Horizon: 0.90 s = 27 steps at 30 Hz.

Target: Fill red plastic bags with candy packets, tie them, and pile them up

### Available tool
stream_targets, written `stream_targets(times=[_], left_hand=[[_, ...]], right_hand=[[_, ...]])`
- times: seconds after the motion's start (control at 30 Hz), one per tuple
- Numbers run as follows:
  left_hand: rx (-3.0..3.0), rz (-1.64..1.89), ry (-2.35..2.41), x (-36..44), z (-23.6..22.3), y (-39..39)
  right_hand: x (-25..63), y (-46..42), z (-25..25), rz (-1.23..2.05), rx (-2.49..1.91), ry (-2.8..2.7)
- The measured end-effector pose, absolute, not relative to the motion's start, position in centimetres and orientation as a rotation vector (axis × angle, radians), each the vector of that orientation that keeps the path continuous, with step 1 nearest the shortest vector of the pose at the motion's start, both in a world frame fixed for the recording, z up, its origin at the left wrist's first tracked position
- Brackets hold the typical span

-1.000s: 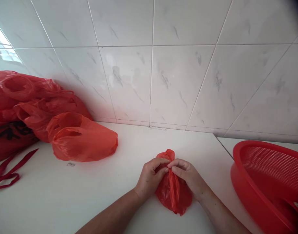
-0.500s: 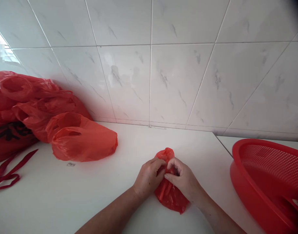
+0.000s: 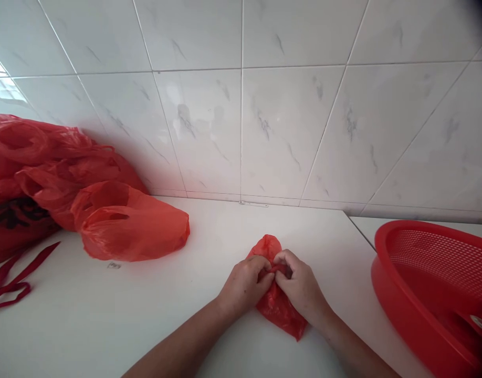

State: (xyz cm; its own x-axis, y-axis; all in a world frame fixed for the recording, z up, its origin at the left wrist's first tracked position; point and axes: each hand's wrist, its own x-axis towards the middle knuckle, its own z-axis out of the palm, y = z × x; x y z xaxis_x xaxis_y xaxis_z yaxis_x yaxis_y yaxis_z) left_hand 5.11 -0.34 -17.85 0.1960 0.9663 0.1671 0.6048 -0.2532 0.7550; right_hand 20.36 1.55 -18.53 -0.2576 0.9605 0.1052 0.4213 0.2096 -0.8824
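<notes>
A small crumpled red plastic bag (image 3: 282, 312) lies on the white counter (image 3: 154, 310) in front of me. My left hand (image 3: 244, 286) and my right hand (image 3: 300, 289) meet over its top, fingers curled and pinching the gathered plastic between them. A tuft of the bag (image 3: 266, 245) sticks out beyond my fingertips and its lower corner shows below my palms.
A heap of red plastic bags (image 3: 67, 194) sits at the left against the tiled wall (image 3: 264, 115), with red ribbon-like strips (image 3: 12, 278) trailing on the counter. A red plastic colander basket (image 3: 433, 294) stands at the right edge.
My fingers have curled tighter into the bag's top, bunching it; the bag looks smaller and more compressed than a second ago. The camera tilted slightly.
</notes>
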Motion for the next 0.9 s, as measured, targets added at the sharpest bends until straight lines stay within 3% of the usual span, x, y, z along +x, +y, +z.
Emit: stream_targets(times=[0.23, 0.67, 0.9], left_hand=[[1.721, 0.958, 1.364, 5.1, -18.2, -0.2], [2.058, 1.092, 1.365, 5.2, -19.1, -0.9], [2.464, 1.306, 1.056, 6.6, -19.2, -1.8]], right_hand=[[20.1, 0.9, -18.4, 0.935, -1.255, -1.771], [21.3, 2.5, -18.0, 1.583, -1.083, -1.211], [22.0, 3.4, -18.8, 1.576, -1.021, -1.104]])
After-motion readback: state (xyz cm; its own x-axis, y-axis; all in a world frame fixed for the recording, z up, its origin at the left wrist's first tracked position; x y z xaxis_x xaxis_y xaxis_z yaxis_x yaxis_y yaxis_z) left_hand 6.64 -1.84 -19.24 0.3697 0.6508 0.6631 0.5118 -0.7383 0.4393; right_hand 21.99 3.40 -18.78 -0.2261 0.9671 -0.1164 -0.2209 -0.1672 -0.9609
